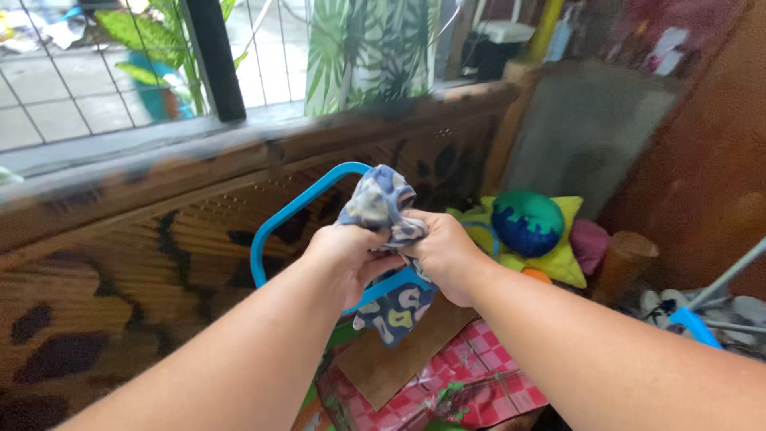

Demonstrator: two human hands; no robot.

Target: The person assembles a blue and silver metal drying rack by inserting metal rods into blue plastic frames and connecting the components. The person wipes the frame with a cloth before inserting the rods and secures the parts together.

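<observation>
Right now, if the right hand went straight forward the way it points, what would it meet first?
Probably the left hand, since the right hand points toward it across the patterned cloth both grip; depth is unclear.

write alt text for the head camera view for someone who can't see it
Both hands, the left hand and right hand, grip a bunched blue patterned cloth in front of a blue plastic hanger. Behind stand a spotted bamboo wall and a yellow-green plush toy.

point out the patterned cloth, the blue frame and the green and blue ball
patterned cloth (381,201): head view, bunched top above the hands
blue frame (297,211): head view, upper left bar
ball (527,223): head view, middle of its front
</observation>
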